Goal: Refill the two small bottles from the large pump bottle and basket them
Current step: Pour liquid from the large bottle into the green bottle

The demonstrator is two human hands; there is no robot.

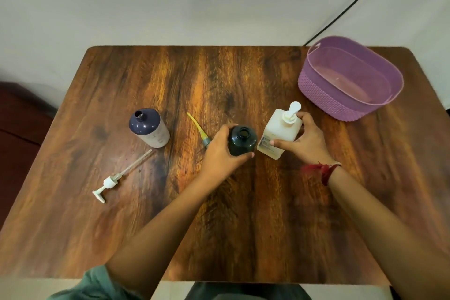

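Beside the held black bottle (242, 140), a loose yellow-tubed pump (197, 129)

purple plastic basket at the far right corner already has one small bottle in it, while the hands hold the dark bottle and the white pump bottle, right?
Not quite. The head view shows the purple plastic basket holding no bottle. The rest stands: the left hand grips the open dark round bottle, and the right hand holds the white square pump bottle.

On the counter (243, 214): open bottle (242, 140) at centre, pump bottle (280, 133) just right of it, basket (350, 80) far right behind, another open bottle (149, 128) left, loose pump (119, 176) before it.
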